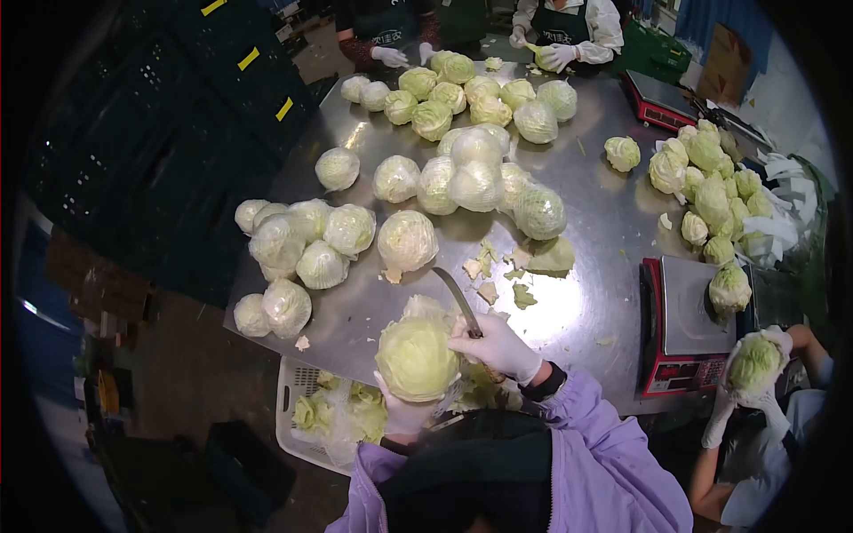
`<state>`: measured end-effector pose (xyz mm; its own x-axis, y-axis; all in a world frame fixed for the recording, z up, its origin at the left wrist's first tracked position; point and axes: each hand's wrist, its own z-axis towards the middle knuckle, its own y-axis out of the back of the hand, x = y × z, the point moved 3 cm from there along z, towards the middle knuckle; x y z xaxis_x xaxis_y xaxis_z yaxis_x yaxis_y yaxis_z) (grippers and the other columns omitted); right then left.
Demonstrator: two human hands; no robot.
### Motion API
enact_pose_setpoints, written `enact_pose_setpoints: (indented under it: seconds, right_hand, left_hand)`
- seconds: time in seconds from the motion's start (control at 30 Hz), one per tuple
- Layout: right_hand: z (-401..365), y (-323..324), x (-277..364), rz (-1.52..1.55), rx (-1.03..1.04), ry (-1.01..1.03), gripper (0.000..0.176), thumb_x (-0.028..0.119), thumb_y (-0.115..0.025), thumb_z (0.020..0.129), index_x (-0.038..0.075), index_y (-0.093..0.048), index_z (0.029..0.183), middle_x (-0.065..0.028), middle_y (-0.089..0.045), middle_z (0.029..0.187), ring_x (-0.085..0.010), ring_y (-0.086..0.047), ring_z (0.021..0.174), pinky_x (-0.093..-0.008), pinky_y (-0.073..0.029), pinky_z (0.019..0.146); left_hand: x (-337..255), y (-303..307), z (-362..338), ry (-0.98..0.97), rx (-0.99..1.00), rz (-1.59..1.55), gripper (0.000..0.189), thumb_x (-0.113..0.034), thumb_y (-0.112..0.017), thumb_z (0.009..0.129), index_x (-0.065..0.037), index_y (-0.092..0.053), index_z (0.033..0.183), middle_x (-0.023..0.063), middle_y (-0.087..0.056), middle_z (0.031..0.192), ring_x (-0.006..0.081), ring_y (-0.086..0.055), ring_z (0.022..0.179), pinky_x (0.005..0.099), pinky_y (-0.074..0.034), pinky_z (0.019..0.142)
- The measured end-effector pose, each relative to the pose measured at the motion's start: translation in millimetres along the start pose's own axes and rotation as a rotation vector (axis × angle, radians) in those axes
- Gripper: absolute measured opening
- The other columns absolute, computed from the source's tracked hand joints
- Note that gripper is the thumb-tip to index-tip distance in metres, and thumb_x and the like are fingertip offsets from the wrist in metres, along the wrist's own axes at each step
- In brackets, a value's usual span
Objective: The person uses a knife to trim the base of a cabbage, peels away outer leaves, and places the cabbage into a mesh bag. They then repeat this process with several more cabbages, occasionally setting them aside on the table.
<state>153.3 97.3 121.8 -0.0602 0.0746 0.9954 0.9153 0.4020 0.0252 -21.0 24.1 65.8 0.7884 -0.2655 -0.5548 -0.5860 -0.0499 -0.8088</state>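
My gloved left hand (408,415) is cupped under a pale green cabbage (416,360), holding it at the metal table's near edge. Most of its fingers are hidden behind the cabbage. My right hand (503,346), also in a white glove, grips a curved knife (458,298), its blade pointing up and away over the table. The knuckles of that hand lie right at the cabbage's right side. Just beyond, a plastic-wrapped cabbage (408,242) sits on the table, with trimmed leaf scraps (524,296) to its right.
A white basket (286,404) of leaves stands below the table edge. Several wrapped cabbages (323,265) cover the left and middle. To the right are a red scale (697,306) and a heap of cabbages (711,195). Co-workers' gloved hands (560,56) work at the far side and lower right.
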Motion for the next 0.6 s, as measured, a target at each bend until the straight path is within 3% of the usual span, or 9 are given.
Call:
enact_pose_setpoints:
  seconds: [0.1,0.17,0.2,0.3,0.33,0.37,0.47,0.57,0.6]
  right_hand:
    - [-13.9,-3.7,5.9,0.153,0.327,-0.154,0.027,0.020,-0.071,0.082,0.003,-0.059,0.099,0.0019,-0.058,0.072,-0.0083,-0.055,0.066,-0.0245,-0.044,0.062]
    - [-20.1,-1.1,14.2,0.053,0.068,-0.030,0.028,0.021,-0.070,0.083,0.003,-0.059,0.101,-0.0037,-0.062,0.081,-0.0151,-0.060,0.071,-0.0283,-0.046,0.065]
    - [-17.3,0.0,18.7,-0.282,-0.254,0.317,0.030,0.023,-0.070,0.083,0.004,-0.060,0.104,-0.0100,-0.064,0.093,-0.0244,-0.062,0.078,-0.0326,-0.047,0.067]
    - [-14.4,-2.5,10.5,-0.456,-0.209,0.329,0.033,0.025,-0.071,0.081,0.004,-0.059,0.103,-0.0146,-0.062,0.100,-0.0332,-0.060,0.083,-0.0366,-0.048,0.069]
    - [-13.0,-4.6,13.1,-0.354,-0.291,0.412,0.022,0.017,-0.071,0.081,0.002,-0.061,0.093,-0.0032,-0.056,0.075,-0.0160,-0.054,0.068,-0.0296,-0.045,0.063]
    - [-15.3,-2.1,16.1,-0.352,-0.288,0.412,0.022,0.017,-0.071,0.081,0.002,-0.061,0.093,-0.0032,-0.056,0.075,-0.0160,-0.054,0.068,-0.0296,-0.045,0.063]
    - [-31.2,9.0,38.9,0.189,0.297,-0.181,0.011,0.012,-0.065,0.085,0.007,-0.056,0.079,0.0063,-0.050,0.069,-0.0020,-0.046,0.058,-0.0207,-0.035,0.049]
    - [-51.0,25.4,33.2,0.207,0.517,0.100,0.013,0.014,-0.063,0.088,0.007,-0.058,0.078,0.0041,-0.052,0.064,-0.0045,-0.049,0.056,-0.0219,-0.038,0.052]
    - [-54.5,36.2,24.3,0.217,0.458,-0.030,0.012,0.015,-0.063,0.087,0.006,-0.059,0.080,0.0028,-0.054,0.065,-0.0053,-0.050,0.057,-0.0218,-0.039,0.052]
  left_hand:
    - [-2.6,-5.2,-1.7,-0.018,0.012,0.081,0.085,-0.077,-0.023,0.085,-0.022,-0.020,0.149,0.0096,-0.026,0.151,0.0328,-0.030,0.137,0.0521,-0.032,0.108]
    - [-1.4,-2.0,-0.1,-0.042,-0.001,0.111,0.085,-0.077,-0.025,0.085,-0.021,-0.019,0.149,0.0093,-0.026,0.151,0.0322,-0.030,0.137,0.0513,-0.031,0.109]
    - [-1.3,-1.0,0.4,-0.057,-0.010,0.147,0.086,-0.077,-0.027,0.085,-0.021,-0.019,0.149,0.0089,-0.026,0.152,0.0315,-0.030,0.137,0.0505,-0.031,0.109]
    - [-11.1,-9.0,2.8,-0.146,0.130,0.323,0.086,-0.077,-0.030,0.084,-0.021,-0.019,0.149,0.0085,-0.026,0.151,0.0310,-0.029,0.138,0.0502,-0.031,0.110]
    - [-11.5,-13.8,1.5,-0.145,0.130,0.324,0.086,-0.077,-0.030,0.084,-0.021,-0.019,0.149,0.0085,-0.026,0.151,0.0310,-0.029,0.138,0.0502,-0.031,0.110]
    - [-11.2,-18.4,-0.7,-0.122,0.070,0.289,0.087,-0.078,-0.031,0.083,-0.022,-0.019,0.149,0.0085,-0.026,0.151,0.0315,-0.031,0.137,0.0505,-0.032,0.109]
    - [-5.7,0.1,-4.0,-0.056,-0.035,0.132,0.087,-0.079,-0.032,0.082,-0.024,-0.020,0.149,0.0085,-0.027,0.151,0.0321,-0.032,0.135,0.0514,-0.034,0.107]
    - [-2.0,16.3,-6.5,0.006,-0.082,-0.012,0.087,-0.079,-0.031,0.082,-0.025,-0.020,0.149,0.0086,-0.027,0.151,0.0323,-0.033,0.135,0.0530,-0.035,0.106]
    - [-2.0,18.8,-6.2,0.021,-0.083,-0.027,0.086,-0.079,-0.031,0.082,-0.025,-0.021,0.149,0.0086,-0.027,0.151,0.0324,-0.033,0.134,0.0540,-0.035,0.105]
